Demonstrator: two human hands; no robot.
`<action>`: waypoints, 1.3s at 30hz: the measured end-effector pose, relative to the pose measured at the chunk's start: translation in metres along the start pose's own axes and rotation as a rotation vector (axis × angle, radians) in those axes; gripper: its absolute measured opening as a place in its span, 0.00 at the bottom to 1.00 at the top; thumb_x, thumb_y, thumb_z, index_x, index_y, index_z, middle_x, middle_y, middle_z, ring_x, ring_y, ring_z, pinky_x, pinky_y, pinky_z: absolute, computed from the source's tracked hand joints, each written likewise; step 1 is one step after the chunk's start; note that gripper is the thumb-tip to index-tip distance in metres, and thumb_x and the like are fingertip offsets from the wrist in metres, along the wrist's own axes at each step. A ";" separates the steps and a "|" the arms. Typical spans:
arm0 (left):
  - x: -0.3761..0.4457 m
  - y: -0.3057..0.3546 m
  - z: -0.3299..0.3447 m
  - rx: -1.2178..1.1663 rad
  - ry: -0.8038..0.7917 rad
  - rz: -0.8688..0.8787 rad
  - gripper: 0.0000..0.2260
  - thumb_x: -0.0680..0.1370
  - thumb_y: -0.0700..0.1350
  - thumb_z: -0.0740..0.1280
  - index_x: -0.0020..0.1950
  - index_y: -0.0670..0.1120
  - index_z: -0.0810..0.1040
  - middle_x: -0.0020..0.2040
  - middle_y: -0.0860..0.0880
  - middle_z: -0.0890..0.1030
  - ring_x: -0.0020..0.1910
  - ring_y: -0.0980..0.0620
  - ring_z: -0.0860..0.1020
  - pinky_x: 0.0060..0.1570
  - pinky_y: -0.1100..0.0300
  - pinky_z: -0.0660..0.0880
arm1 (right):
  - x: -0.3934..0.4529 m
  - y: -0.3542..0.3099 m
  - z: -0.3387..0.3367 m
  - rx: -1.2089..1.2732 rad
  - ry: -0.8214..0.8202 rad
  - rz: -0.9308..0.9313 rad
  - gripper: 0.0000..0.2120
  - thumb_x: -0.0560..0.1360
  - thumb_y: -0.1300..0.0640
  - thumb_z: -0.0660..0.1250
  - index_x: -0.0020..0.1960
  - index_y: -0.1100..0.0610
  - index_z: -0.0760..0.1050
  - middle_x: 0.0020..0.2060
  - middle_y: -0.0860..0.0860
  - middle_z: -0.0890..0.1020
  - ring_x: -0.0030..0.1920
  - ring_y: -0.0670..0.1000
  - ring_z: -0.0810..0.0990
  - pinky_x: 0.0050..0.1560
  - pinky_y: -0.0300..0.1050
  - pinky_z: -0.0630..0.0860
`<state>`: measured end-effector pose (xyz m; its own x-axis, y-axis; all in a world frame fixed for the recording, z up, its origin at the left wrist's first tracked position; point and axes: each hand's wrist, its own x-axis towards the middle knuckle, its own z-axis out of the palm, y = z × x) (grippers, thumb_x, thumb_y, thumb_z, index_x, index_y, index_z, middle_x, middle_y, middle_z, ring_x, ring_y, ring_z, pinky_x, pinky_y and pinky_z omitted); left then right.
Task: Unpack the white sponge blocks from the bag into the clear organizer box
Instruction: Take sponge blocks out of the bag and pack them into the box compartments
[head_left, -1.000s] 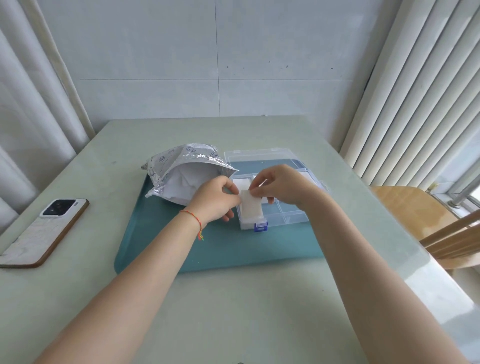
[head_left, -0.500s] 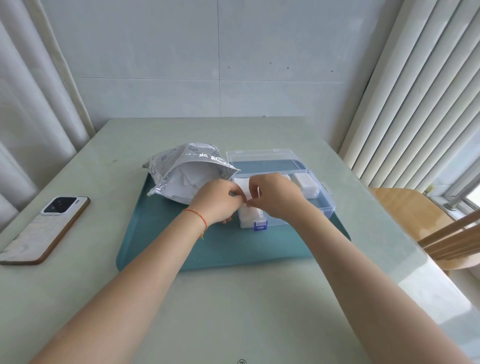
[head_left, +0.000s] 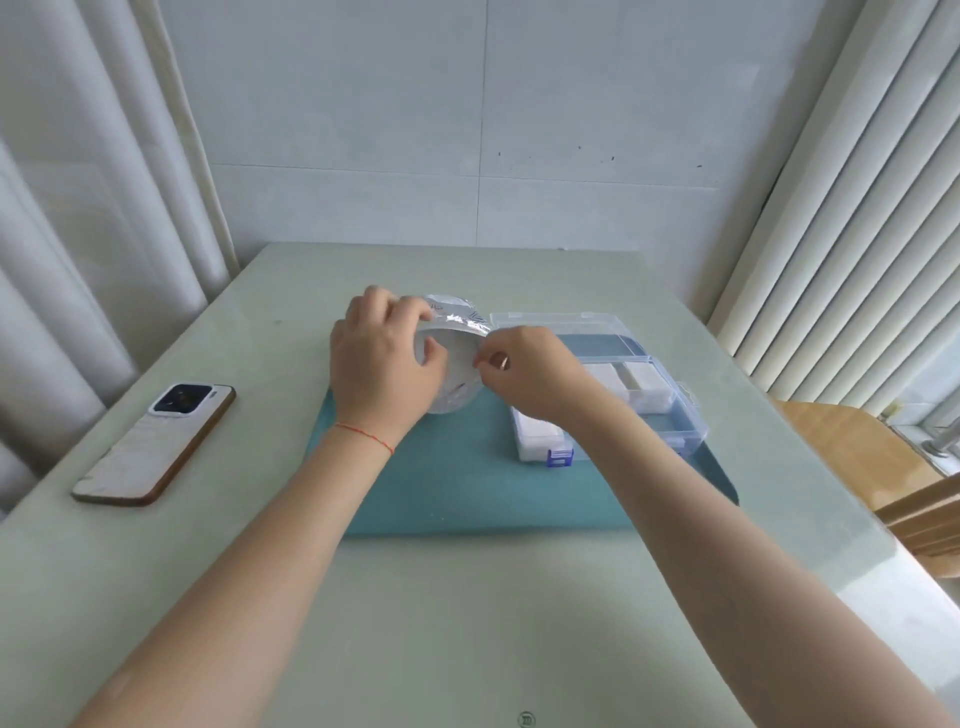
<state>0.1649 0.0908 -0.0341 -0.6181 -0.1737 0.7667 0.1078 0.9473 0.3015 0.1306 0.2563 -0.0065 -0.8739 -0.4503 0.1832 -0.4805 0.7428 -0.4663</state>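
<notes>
sponge blocks in organizer box; hands gripping bag

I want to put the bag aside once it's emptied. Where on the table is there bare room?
Free: the tabletop nearer than the teal mat, between the forearms, and the strip between the phone and the mat. Crowded: the mat's far half, where both hands hold the bag beside the organizer box.

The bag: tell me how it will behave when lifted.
Probably floppy: the bag is thin crinkled foil, bending where the left hand and right hand hold its mouth. Likely light, holding only sponge. Its glossy skin may slip, so pinching the rim seems wise.
</notes>
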 end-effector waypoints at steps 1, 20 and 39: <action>0.003 -0.012 -0.005 0.021 -0.063 -0.035 0.11 0.67 0.41 0.71 0.49 0.45 0.80 0.45 0.44 0.76 0.46 0.40 0.76 0.42 0.53 0.69 | 0.006 -0.010 0.009 -0.009 -0.020 -0.009 0.12 0.76 0.60 0.62 0.55 0.57 0.81 0.49 0.52 0.82 0.49 0.53 0.79 0.50 0.46 0.76; 0.020 -0.031 0.001 -0.366 -0.150 -0.361 0.05 0.71 0.38 0.68 0.42 0.46 0.82 0.35 0.51 0.81 0.38 0.49 0.78 0.41 0.58 0.76 | 0.071 -0.041 0.070 -0.526 0.057 0.128 0.18 0.76 0.65 0.63 0.66 0.61 0.69 0.55 0.55 0.81 0.55 0.56 0.81 0.44 0.45 0.72; 0.014 -0.015 -0.004 -0.241 -0.331 -0.414 0.08 0.71 0.45 0.68 0.49 0.52 0.79 0.49 0.50 0.76 0.48 0.50 0.75 0.45 0.58 0.71 | 0.007 -0.003 -0.009 0.489 -0.092 0.269 0.06 0.73 0.61 0.69 0.50 0.58 0.78 0.34 0.50 0.74 0.28 0.49 0.67 0.25 0.37 0.62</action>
<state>0.1575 0.0727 -0.0254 -0.8527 -0.3865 0.3515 -0.0442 0.7237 0.6887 0.1250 0.2557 0.0039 -0.9404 -0.3341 -0.0634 -0.1322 0.5312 -0.8369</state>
